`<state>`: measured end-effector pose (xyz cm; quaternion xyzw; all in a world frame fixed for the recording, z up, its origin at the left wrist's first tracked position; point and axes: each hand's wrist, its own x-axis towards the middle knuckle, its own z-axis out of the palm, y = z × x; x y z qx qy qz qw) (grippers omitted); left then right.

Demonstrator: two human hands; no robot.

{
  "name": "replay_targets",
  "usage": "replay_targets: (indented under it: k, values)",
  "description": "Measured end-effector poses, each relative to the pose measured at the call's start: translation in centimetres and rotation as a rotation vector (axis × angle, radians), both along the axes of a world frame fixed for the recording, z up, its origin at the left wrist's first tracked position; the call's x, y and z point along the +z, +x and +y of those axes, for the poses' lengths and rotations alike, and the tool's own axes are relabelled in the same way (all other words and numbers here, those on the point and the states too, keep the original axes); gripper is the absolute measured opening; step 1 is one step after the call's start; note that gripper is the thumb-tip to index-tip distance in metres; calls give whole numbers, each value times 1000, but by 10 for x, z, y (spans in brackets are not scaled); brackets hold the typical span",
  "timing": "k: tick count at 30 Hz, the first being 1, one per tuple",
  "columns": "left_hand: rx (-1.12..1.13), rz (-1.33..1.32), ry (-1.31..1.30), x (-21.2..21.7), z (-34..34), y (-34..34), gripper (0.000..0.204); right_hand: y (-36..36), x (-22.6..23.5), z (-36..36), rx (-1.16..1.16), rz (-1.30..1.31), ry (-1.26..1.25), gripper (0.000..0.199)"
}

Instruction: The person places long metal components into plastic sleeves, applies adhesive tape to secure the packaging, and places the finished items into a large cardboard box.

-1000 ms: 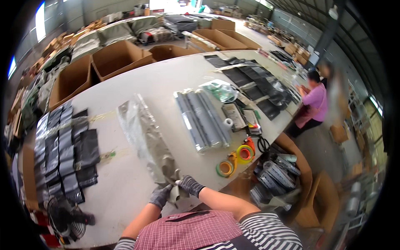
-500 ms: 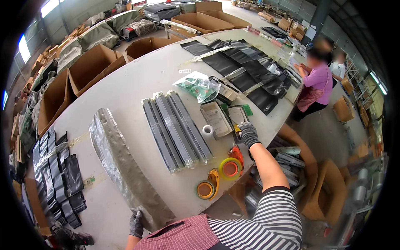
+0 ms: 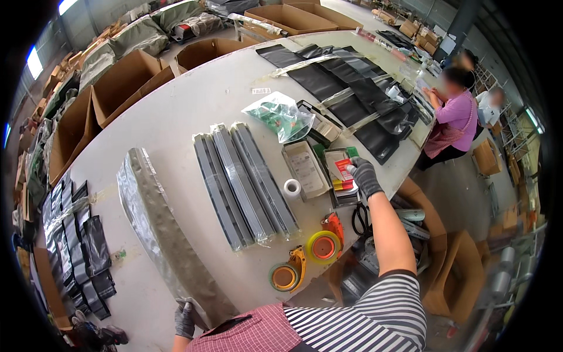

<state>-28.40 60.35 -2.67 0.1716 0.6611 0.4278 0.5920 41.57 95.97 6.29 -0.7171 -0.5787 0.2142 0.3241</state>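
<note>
A long silver-grey plastic bag (image 3: 170, 229) lies slantwise across the left of the table. My left hand (image 3: 184, 320), in a grey glove, pinches its near end. Farther right, my gloved right hand (image 3: 366, 177) is over a small tray (image 3: 341, 157), its fingertips closed on the edge of a red card (image 3: 343, 169). More red and yellow cards (image 3: 345, 185) lie in that tray below the fingers. Black-handled scissors (image 3: 360, 219) rest at the table edge under my right wrist.
Three wrapped bundles of grey bars (image 3: 243, 185) lie mid-table, near a white roll (image 3: 291, 188) and another tray (image 3: 305, 167). Two tape dispensers (image 3: 285, 276) sit by the front edge. Black bags (image 3: 346, 88) cover the far side. Another person (image 3: 454, 117) works at the far right.
My right hand has shifted slightly right and up, and a red card now shows at its fingertips. The scissors have come into sight. My left hand keeps hold of the bag.
</note>
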Motion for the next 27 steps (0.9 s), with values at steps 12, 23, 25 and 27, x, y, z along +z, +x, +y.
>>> replay_targets:
  k: [12,23,25,27]
  values:
    - [45,19,-13,9,1,5,55,-46,-26,30,-83,-598,-364,15]
    - [55,4,-7,-2,-3,-1,52,-51,-18,31,-48,-655,-319,24]
    - [42,29,-4,2,-1,2,45,-47,-23,36,-16,-682,-332,25]
    - [37,8,0,9,5,9,54,-28,-35,44,-41,-657,-406,26]
